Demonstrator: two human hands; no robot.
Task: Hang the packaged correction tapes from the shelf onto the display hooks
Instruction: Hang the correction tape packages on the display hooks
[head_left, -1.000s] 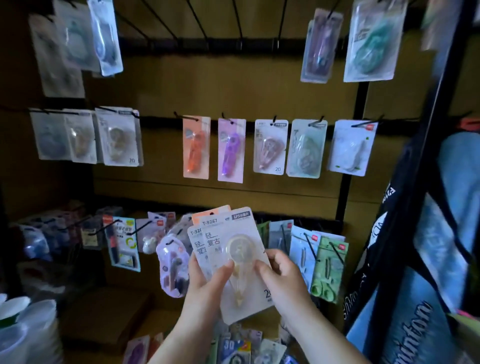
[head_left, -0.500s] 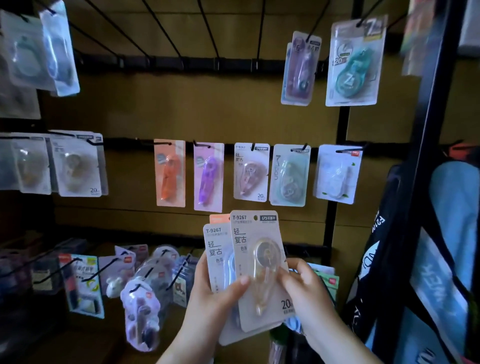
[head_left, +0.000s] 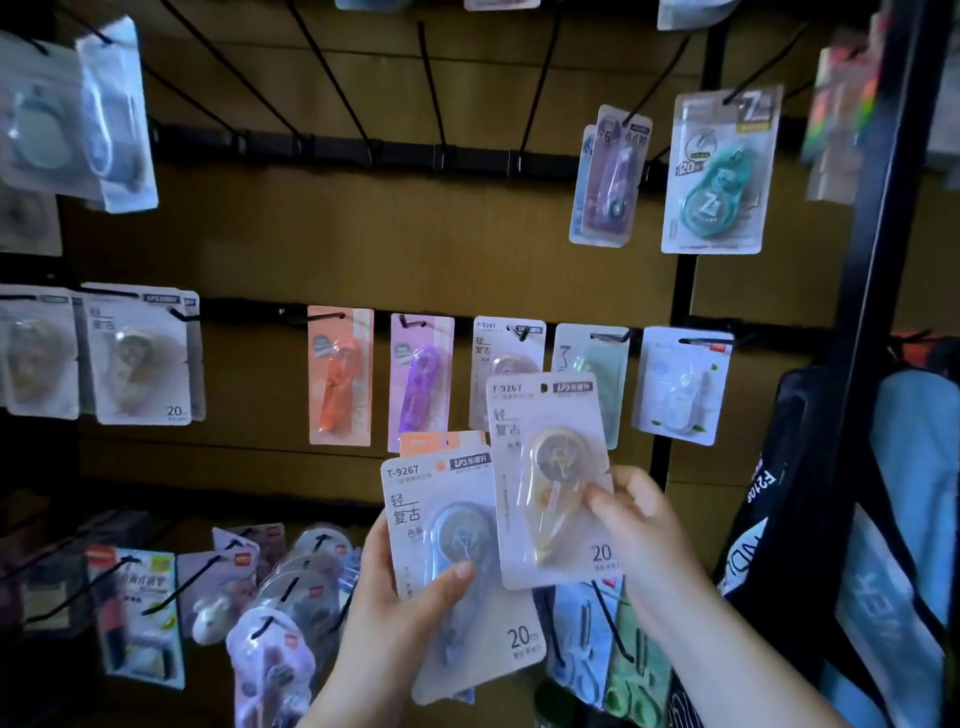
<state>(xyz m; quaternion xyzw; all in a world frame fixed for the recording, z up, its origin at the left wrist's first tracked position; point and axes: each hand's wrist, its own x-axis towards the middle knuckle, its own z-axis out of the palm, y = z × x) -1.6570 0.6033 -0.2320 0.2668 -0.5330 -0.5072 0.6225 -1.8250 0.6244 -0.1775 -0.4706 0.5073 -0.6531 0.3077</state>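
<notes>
The right hand (head_left: 639, 514) rises from the lower right on a bare forearm. It pinches a yellow correction tape pack (head_left: 540, 441) at its right edge, with the thumb laid on the front of the clear blister and the fingers curled behind the card. The pack is upright, raised in front of the middle row of display hooks (head_left: 522, 332), and its top overlaps a hanging pack of the same kind (head_left: 493, 345). To its left and a little nearer, the left hand (head_left: 410, 597) comes up from the bottom centre and grips a small stack of packs (head_left: 441, 525). Its thumb presses across the blue-grey blister of the front card, and its fingers are out of sight behind. An orange-topped card (head_left: 441, 442) peeks above that stack. Farther left on the same row hang an orange pack (head_left: 340, 376) and a purple pack (head_left: 420, 382).
</notes>
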